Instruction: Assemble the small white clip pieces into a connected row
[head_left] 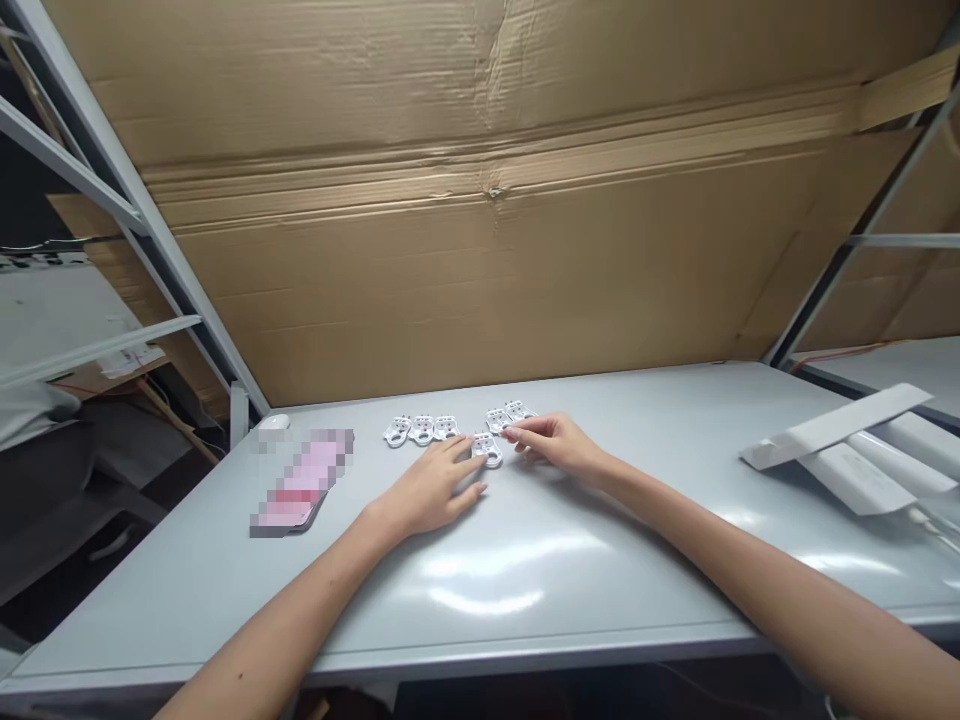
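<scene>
Six small white plastic pieces are sitting on a pale grey desk, three in a neat row, two just to the right of that row, and one nearer the person, right between the hands. The left hand is open and relaxed, flat-ish on the desk, with its fingertips right up against that nearest piece. The right hand is loose too, fingers lightly curled beside the pair, not visibly gripping anything.

Over on the right there's a stack of long white cartons, one lying tilted across the others. Can't see inside any of them. On the left are a white computer mouse and a flat pink thing, too blurred to tell what it is. A big cardboard sheet stands behind the desk.
</scene>
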